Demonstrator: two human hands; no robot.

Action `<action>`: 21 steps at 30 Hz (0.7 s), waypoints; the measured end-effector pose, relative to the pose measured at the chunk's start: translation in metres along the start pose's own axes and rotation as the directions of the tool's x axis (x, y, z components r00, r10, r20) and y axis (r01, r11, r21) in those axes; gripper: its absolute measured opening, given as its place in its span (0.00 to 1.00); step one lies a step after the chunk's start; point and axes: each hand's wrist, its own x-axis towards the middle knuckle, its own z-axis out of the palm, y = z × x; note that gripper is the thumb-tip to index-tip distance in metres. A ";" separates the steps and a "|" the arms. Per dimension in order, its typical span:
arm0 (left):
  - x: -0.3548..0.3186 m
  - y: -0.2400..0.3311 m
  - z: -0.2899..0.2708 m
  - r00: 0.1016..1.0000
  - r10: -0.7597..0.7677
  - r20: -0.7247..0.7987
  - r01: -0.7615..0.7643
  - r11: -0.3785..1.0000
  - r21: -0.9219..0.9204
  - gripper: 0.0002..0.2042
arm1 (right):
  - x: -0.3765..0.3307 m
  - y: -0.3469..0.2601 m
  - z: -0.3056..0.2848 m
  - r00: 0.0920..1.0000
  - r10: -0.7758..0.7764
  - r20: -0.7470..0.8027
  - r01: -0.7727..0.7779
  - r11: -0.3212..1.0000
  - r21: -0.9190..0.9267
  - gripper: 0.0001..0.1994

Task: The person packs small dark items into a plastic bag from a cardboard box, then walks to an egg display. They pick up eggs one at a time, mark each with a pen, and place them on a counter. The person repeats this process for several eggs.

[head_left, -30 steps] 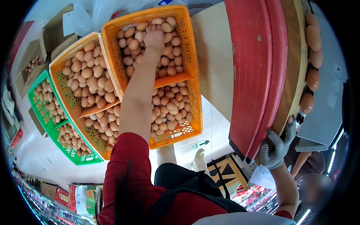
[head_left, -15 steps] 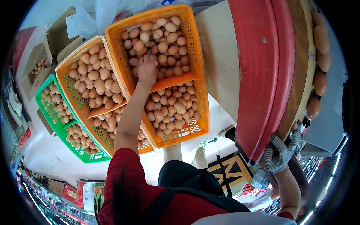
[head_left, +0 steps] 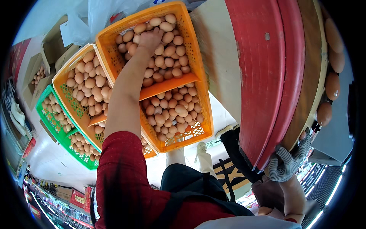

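My bare left hand (head_left: 151, 39) reaches into the far compartment of the large orange crate (head_left: 146, 92), among many brown eggs (head_left: 170, 50). Its fingers are curled down, their tips hidden, so what they hold cannot be made out. At the lower right, my right hand (head_left: 284, 164) wears a grey striped glove. It rests at the near end of a wooden board (head_left: 305, 72) with a red edge (head_left: 263, 76); its fingers are bent but spread, with nothing visible in them. Several brown eggs (head_left: 333, 86) lie in a row along the board's far right side.
A second orange crate (head_left: 58, 79) and a green crate (head_left: 42, 100), both divided and holding eggs, stand to the left. Cardboard boxes (head_left: 57, 42) are beyond them, with clear plastic bags (head_left: 103, 17) at the back. A person's light shoe (head_left: 201, 148) shows below the crates.
My left hand has moved farther toward the back of the orange crate. My right hand stays at the board's end. The view has shifted slightly.
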 end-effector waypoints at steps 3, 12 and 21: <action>0.003 -0.005 0.007 0.996 0.066 -0.054 -0.058 0.989 0.134 0.16 | 0.004 0.000 -0.001 1.000 -0.004 -0.004 0.004 1.000 -0.004 0.14; -0.030 0.003 -0.026 0.984 -0.072 -0.164 0.076 0.997 0.018 0.13 | 0.006 -0.006 -0.005 1.000 -0.008 -0.007 0.008 0.998 -0.059 0.12; -0.120 0.032 -0.102 0.980 -0.018 -0.198 -0.026 0.975 -0.219 0.21 | 0.020 -0.014 -0.009 0.994 -0.052 -0.099 0.054 0.998 0.016 0.15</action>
